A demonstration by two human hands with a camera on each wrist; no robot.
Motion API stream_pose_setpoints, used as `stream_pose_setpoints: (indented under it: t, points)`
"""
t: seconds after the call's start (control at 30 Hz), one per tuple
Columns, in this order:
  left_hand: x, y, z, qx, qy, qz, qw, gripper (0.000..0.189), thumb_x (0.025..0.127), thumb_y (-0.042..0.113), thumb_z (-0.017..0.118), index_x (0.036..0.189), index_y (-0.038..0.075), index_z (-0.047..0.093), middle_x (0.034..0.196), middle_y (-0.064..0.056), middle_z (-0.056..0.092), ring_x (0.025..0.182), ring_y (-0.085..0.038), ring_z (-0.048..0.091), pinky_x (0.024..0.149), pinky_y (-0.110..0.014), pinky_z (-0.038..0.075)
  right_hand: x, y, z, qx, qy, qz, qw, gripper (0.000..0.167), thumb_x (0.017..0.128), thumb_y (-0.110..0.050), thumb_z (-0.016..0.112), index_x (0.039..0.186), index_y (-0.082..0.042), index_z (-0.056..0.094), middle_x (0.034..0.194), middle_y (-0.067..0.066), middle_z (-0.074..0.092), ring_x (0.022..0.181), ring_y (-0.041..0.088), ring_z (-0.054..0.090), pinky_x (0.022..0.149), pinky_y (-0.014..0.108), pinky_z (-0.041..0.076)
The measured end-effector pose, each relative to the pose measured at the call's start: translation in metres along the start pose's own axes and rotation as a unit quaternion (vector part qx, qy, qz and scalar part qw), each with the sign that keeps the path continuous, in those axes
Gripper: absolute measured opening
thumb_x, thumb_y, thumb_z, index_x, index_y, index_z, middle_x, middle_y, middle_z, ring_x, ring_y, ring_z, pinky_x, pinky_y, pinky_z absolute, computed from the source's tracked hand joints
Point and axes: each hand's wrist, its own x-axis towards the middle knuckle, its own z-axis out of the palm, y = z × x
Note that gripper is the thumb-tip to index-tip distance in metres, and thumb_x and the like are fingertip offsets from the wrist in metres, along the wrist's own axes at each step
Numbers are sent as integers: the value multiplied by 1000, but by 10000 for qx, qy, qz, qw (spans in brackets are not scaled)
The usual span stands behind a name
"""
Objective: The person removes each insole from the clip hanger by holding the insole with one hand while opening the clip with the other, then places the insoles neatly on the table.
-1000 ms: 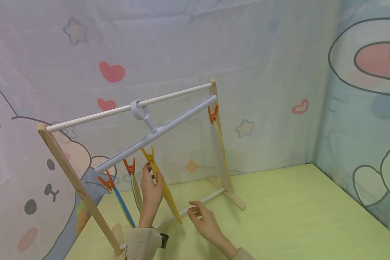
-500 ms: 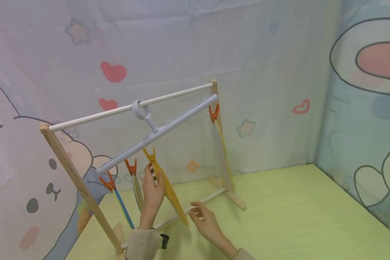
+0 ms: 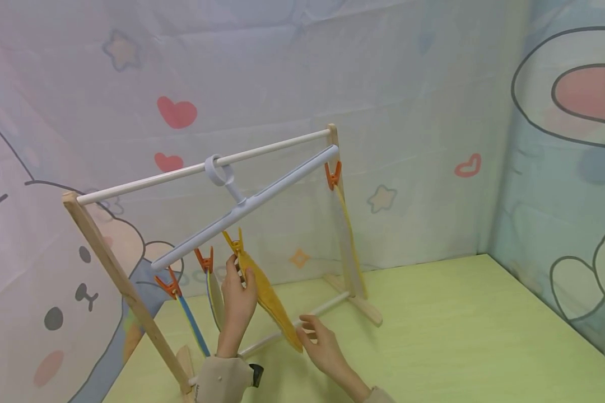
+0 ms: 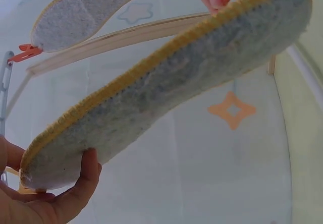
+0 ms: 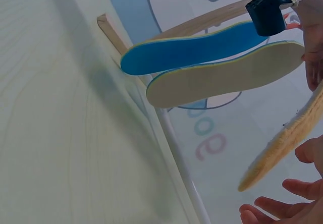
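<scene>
Head view: left hand [image 3: 238, 299] has the yellow insole [image 3: 268, 296] pinched at its top end, right under the yellow clip [image 3: 235, 244]. That clip is just below the hanger [image 3: 282, 184], short of mid-length toward its near end. Yellow insole slants down and right, lower tip over the worktop [image 3: 459, 324]. Right hand [image 3: 322, 344] is at that lower tip, fingers loosely bent, gripping nothing. Hanger hooks over the top rail [image 3: 146, 181] of the wooden rack [image 3: 116, 270]. Near-end clip [image 3: 171, 287], orange, carries the blue insole [image 3: 194, 324]; next orange clip [image 3: 206, 262] carries the pale insole [image 3: 215, 296]; far-end clip [image 3: 334, 179], also orange, carries the grey insole [image 3: 347, 243]. Rack's far foot [image 3: 368, 312] stands toward the worktop's back edge.

Left wrist view: yellow insole shows its grey face, fuzzy yellow border along the upper side. Left hand has its lower-left end between thumb and fingers. Right hand's fingertips are at the border near the opposite end; can't tell touching or just beside. Grey insole hangs beyond, upper left.

Right wrist view: right hand's fingers are spread and slightly curved, beside the yellow insole. Insole tip points down-left. Dark block [image 5: 266, 17] at the left cuff. Blue and pale insoles hang side by side behind.
</scene>
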Motion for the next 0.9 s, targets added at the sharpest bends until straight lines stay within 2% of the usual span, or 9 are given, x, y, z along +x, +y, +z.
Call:
stream_pose_setpoints:
  t: [0.13,0.33,0.5,0.67,0.77,0.9]
  points:
    - [0,0,0,39,-28,-26,10000,44,92,7,39,132,-9,28,120,-33,47,81,-35,53,59,-31,41,0,2,0,50,-29,67,10000,39,92,-25,46,119,4,46,112,34,53,90,41,60,68,42,53]
    - [0,0,-1,24,-72,-37,10000,44,92,6,38,132,-9,27,118,-33,49,65,-24,48,52,-26,37,-1,5,0,179,-75,231,9995,42,93,-26,46,121,5,43,113,38,50,88,43,60,67,42,53]
    - [0,1,0,89,-75,-52,9999,44,93,6,37,132,-9,27,97,-29,56,49,-11,35,44,-23,32,-1,6,1,318,-92,325,9989,44,93,-26,45,123,6,40,109,36,54,84,41,63,66,39,54]
    - [0,2,0,178,-104,-46,9998,43,93,7,36,132,-9,26,68,-12,48,43,-5,28,42,-21,29,-1,7,1,466,-113,391,9981,47,93,-27,44,126,6,36,106,33,57,79,35,65,60,28,53]
    - [0,2,0,190,-118,-44,9997,43,93,7,36,133,-9,26,61,-5,41,41,-4,26,41,-21,29,-1,7,1,522,-119,413,9977,49,93,-28,44,127,6,34,105,32,58,78,34,65,57,24,52]
    - [0,2,0,195,-92,-11,9998,43,93,6,36,133,-9,26,59,-4,39,39,-3,25,40,-21,28,0,8,1,535,-90,428,9976,49,93,-27,45,128,6,34,103,31,60,78,32,65,57,22,51]
